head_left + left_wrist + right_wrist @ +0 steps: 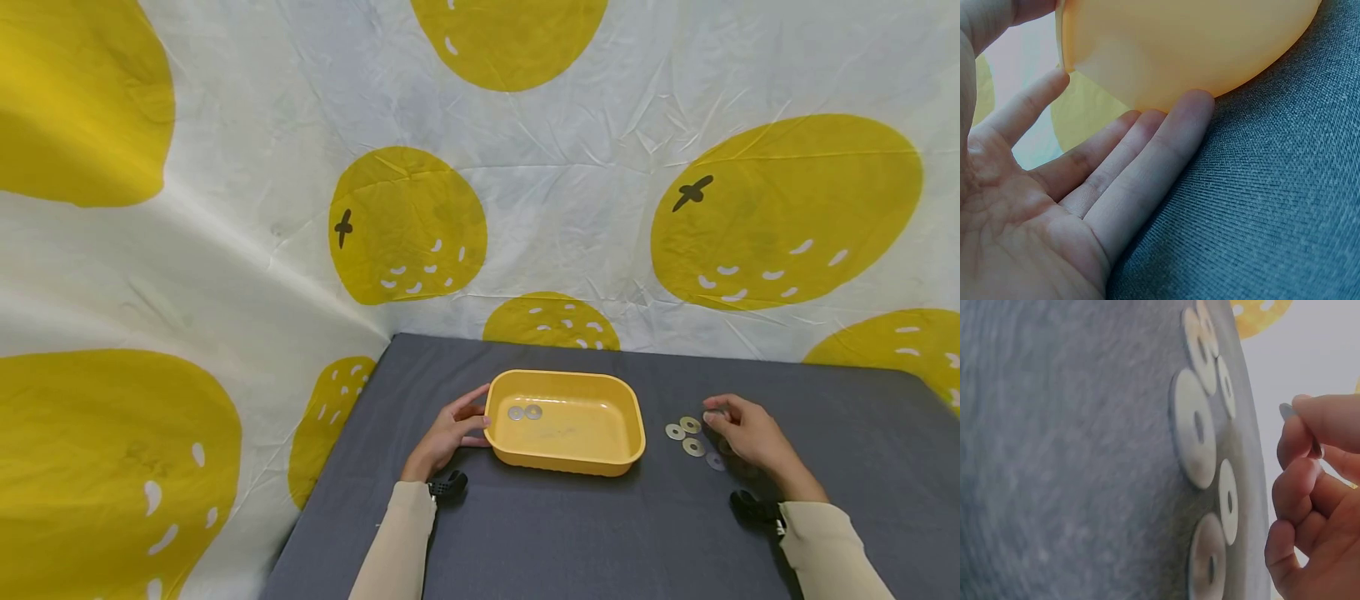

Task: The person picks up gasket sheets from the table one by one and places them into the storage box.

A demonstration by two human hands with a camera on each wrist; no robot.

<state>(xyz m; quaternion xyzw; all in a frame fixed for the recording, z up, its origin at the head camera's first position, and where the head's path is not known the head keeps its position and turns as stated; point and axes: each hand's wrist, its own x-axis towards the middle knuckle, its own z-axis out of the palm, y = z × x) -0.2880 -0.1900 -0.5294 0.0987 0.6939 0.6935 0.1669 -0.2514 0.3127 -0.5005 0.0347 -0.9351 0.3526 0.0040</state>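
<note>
My left hand (450,429) holds the left end of a yellow plastic tray (555,460). In the left wrist view its fingers (1147,162) lie against the tray's outer wall, with the thumb at the rim. Two flat metal washers (533,412) lie inside the tray, towards its left side. To the right of the tray, my right hand (750,433) pinches one washer (1287,412) between thumb and fingertips, raised off the cloth. Several loose washers (693,447) lie on the cloth beside and below that hand; some are partly hidden by it.
A dark grey cloth (570,533) covers the table. Behind and to the left hangs a white curtain (555,225) printed with yellow fruit. Each wrist wears a black camera strap (448,486).
</note>
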